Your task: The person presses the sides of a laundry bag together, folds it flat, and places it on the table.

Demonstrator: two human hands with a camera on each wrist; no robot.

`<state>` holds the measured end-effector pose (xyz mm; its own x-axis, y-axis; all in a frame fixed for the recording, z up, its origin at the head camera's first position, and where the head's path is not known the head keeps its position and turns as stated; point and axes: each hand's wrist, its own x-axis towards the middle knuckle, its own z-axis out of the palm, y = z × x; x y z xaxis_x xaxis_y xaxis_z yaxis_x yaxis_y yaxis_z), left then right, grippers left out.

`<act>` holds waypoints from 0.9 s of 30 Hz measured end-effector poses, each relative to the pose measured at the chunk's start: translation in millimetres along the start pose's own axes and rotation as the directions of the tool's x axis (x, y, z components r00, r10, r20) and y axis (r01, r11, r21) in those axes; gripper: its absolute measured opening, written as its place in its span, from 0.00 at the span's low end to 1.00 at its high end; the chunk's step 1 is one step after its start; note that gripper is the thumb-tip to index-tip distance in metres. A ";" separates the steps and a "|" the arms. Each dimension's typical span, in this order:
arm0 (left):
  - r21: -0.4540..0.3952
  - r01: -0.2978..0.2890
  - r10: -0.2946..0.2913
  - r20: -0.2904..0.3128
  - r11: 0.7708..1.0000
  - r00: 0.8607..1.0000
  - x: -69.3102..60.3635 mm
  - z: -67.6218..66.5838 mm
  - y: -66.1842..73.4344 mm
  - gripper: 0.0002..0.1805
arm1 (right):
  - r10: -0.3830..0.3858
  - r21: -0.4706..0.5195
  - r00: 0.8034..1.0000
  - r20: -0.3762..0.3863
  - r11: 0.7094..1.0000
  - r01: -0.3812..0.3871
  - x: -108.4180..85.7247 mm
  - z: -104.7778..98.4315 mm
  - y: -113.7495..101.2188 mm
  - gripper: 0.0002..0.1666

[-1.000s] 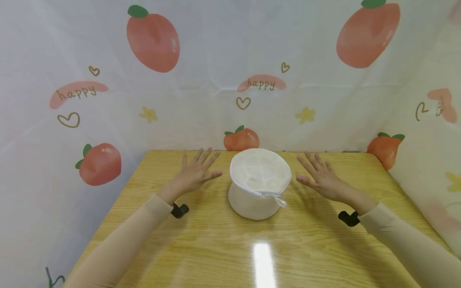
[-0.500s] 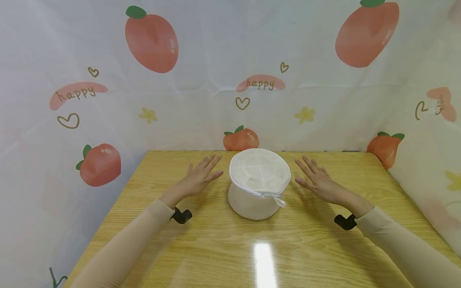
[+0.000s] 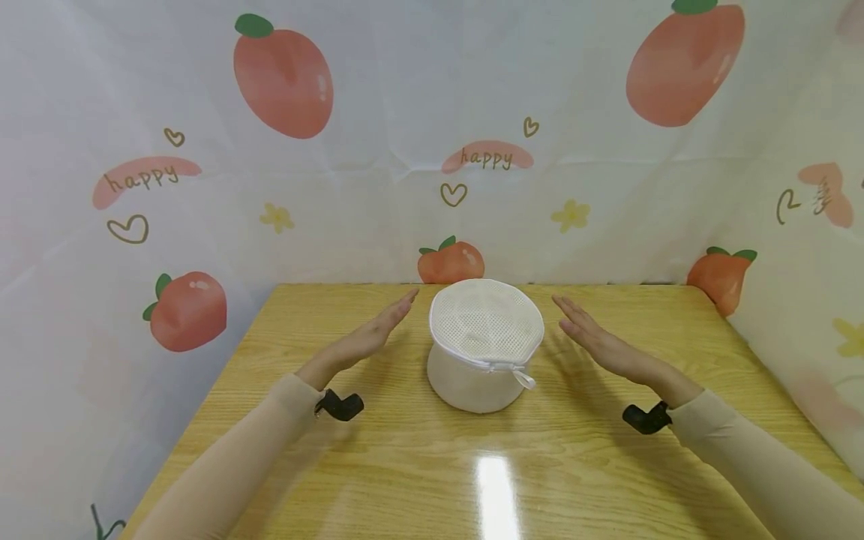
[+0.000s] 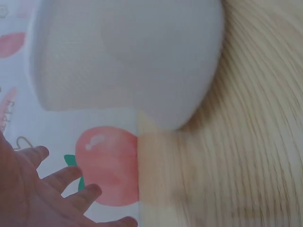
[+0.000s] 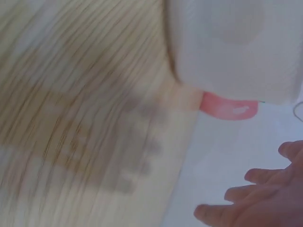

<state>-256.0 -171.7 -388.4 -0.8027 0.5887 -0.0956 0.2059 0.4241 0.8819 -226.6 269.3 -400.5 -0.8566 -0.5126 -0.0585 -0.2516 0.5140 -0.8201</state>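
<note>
A white mesh laundry bag (image 3: pixel 482 322) stands upright on the wooden table, its round top zipped along the rim and a small zipper loop hanging at the front right. To its left my left hand (image 3: pixel 361 341) hovers with straight fingers, apart from the bag. My right hand (image 3: pixel 604 346) is held likewise on the other side, palm facing the bag and touching nothing. In the left wrist view the bag's pale side (image 4: pixel 137 56) fills the upper part, with spread fingers below. The right wrist view shows the bag (image 5: pixel 236 47) at upper right, above the fingertips.
The wooden table (image 3: pixel 378 465) reaches back to a white cloth backdrop (image 3: pixel 378 135) printed with fruit, hearts and lettering. The cloth also runs along both sides. Each wrist carries a black camera mount (image 3: pixel 340 405). A light reflects near the table's front.
Both hands have turned from spread fingers with palms down to a more edge-on pose, fingers closer together, palms toward the bag. The bag has stayed in place.
</note>
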 end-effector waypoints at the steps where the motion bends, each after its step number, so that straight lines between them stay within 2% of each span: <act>1: -0.031 0.014 -0.014 0.002 0.999 1.000 -1.2 -0.4 1.7 0.35 | 0.004 0.029 1.000 0.010 1.000 -0.004 -1.2 -0.9 -1.4 0.37; 4: -0.081 0.023 -0.023 -0.004 0.996 1.000 -2.7 -1.5 4.8 0.35 | -0.013 0.084 0.999 0.038 0.996 0.010 -4.9 -3.7 -4.5 0.34; 8: -0.094 0.021 -0.021 -0.003 0.995 1.000 -3.8 -2.7 6.4 0.35 | -0.037 0.100 0.998 0.054 0.994 0.032 -6.5 -5.7 -6.6 0.33; 14: -0.169 0.012 -0.009 0.022 0.985 1.000 -2.8 -4.9 5.1 0.35 | -0.020 0.207 0.997 0.076 0.978 0.004 -2.1 -6.8 -5.4 0.33; 20: -0.296 0.025 -0.015 0.037 0.955 0.999 -2.7 -9.0 7.5 0.37 | -0.036 0.299 0.995 0.097 0.954 0.005 1.6 -8.9 -3.1 0.34; 24: -0.381 0.043 -0.030 0.041 0.923 0.999 -2.3 -9.2 9.5 0.37 | -0.041 0.404 0.990 0.138 0.915 -0.019 2.8 -10.8 -2.8 0.36; 27: -0.454 0.058 -0.039 0.053 0.889 0.998 -1.7 -7.9 10.1 0.37 | -0.053 0.471 0.984 0.171 0.881 -0.034 3.4 -12.2 -3.1 0.36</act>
<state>-256.9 -173.8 -375.7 -0.7795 0.6073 -0.1537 -0.1177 0.0990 0.9881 -234.2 274.3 -391.2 -0.7522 -0.6494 -0.1114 0.0200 0.1464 -0.9890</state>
